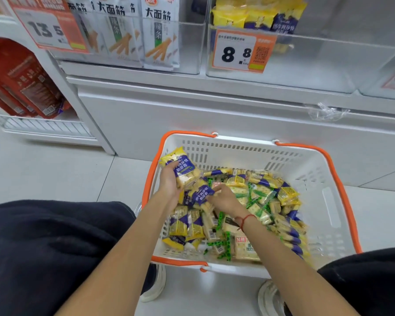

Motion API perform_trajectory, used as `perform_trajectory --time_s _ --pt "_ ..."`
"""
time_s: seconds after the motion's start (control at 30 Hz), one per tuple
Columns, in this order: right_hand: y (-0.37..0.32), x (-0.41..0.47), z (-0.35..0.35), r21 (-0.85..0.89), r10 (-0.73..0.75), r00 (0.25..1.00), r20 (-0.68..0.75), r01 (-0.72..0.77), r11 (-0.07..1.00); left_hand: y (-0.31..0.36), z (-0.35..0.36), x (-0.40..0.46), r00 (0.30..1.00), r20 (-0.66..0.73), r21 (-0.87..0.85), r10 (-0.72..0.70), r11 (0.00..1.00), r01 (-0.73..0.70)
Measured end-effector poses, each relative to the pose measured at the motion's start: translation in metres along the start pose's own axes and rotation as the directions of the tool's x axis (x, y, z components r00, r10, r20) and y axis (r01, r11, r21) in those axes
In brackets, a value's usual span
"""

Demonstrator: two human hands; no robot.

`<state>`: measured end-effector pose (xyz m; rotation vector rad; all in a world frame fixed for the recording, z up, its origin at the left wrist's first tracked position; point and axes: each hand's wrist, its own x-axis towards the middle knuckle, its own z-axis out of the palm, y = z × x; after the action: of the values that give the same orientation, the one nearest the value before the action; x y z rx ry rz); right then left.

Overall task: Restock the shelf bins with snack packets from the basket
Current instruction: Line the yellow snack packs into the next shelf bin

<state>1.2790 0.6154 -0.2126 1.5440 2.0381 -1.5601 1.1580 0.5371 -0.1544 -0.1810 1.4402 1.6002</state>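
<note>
On the floor in front of the shelf sits a white basket (310, 176) with orange handles, heaped with small snack packets (255, 201) in yellow, purple and green wrappers. Both bare arms reach into it from the near side, between two dark-clothed knees.

The left hand (169, 181) is over the basket's far-left corner, fingers curled round a yellow and purple packet (180, 165) that it holds above the heap, beside the basket's left wall. The right hand (226, 199) lies low on the pile, just right of the left one, its fingertips pinching the edge of another purple packet (202, 193) that rests on the heap. A red string (246, 218) circles the right wrist.

Above, on the far side, the shelf carries clear bins. The middle bin (306, 65) bears a price tag (240, 51) reading 8.8 and holds a few matching yellow and purple packets (255, 17) at its upper left; most of it shows bare plastic. Left of it, another bin (192, 42) holds tall white packets (160, 30) with a tag (48, 28) reading 13.5. Red bags (21, 80) stand on a lower shelf at the far left.
</note>
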Motion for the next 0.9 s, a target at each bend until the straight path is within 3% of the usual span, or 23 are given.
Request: perform_trajectory --time_s 0.07,0.13,0.2,0.3,0.4,0.47,0.53,0.67,0.73,0.83,0.9 --pt "-0.007 -0.011 -0.022 0.225 0.007 0.972 -0.235 0.048 0.973 0.000 0.005 -0.002 1.000 -0.001 -0.011 0.020 1.000 -0.020" --pt "-0.014 -0.024 -0.038 0.355 -0.085 0.907 -0.412 0.246 0.902 -0.001 0.013 -0.005 1.000 -0.010 -0.009 0.018 1.000 -0.018" --pt "-0.023 -0.042 -0.047 0.432 -0.195 0.892 -0.408 0.376 0.820 -0.003 0.022 -0.007 1.000 -0.005 -0.003 0.008 1.000 -0.008" --pt "-0.027 -0.053 -0.046 0.383 -0.328 0.888 -0.321 0.439 0.813 -0.011 0.036 -0.010 0.999 0.040 0.037 0.000 0.999 -0.001" --pt "-0.021 -0.053 -0.039 0.198 -0.370 0.821 -0.434 0.488 0.850 -0.022 0.047 -0.013 0.995 0.100 0.060 -0.021 0.998 0.015" --pt "-0.014 -0.052 -0.033 0.085 -0.345 0.778 -0.525 0.451 0.889 -0.030 0.052 -0.014 0.987 0.154 0.086 -0.042 0.996 0.029" --pt "-0.009 -0.052 -0.032 0.099 -0.301 0.782 -0.546 0.417 0.904 -0.037 0.057 -0.015 0.979 0.192 0.111 -0.069 0.993 0.048" --pt "-0.002 -0.059 -0.050 0.260 -0.276 0.885 -0.376 0.387 0.885 -0.048 0.063 -0.011 0.976 0.176 0.121 -0.127 0.987 0.107" --pt "0.009 -0.059 -0.067 0.335 -0.205 0.909 -0.364 0.333 0.881 -0.053 0.069 -0.010 0.971 0.183 0.149 -0.157 0.980 0.131" --pt "0.052 -0.050 -0.099 0.117 -0.059 0.841 -0.538 0.144 0.983 -0.060 0.076 -0.011 0.962 0.191 0.174 -0.194 0.971 0.162" --pt "0.094 -0.041 -0.113 -0.019 0.061 0.868 -0.493 -0.081 0.997 -0.065 0.078 -0.009 0.955 0.204 0.218 -0.217 0.961 0.172"
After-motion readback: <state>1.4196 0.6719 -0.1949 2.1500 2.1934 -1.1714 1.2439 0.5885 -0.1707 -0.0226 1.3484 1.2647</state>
